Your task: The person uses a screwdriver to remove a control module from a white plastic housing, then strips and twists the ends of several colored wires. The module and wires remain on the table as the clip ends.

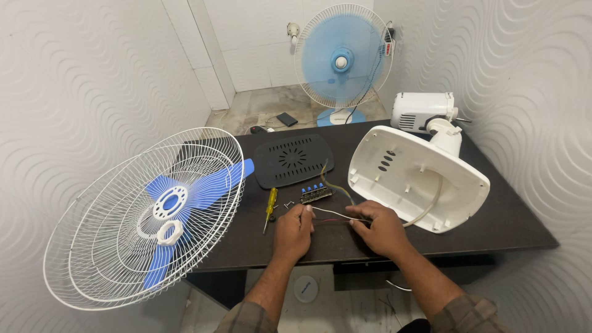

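My left hand (pixel 294 230) and my right hand (pixel 378 226) rest on the dark table (pixel 505 216) near its front edge, each pinching the thin wires (pixel 330 213) stretched between them. The wires lead back to a small switch block with blue buttons (pixel 316 193). Just right of my right hand lies the upturned white fan base (pixel 419 176), joined to the white motor housing (pixel 422 110).
A yellow screwdriver (pixel 270 205) and small screws (pixel 287 205) lie left of my left hand. A black vented cover (pixel 292 160) sits behind. White wire grilles (pixel 117 234) with blue blades (pixel 200 191) overhang the table's left edge. A standing fan (pixel 342 61) is on the floor beyond.
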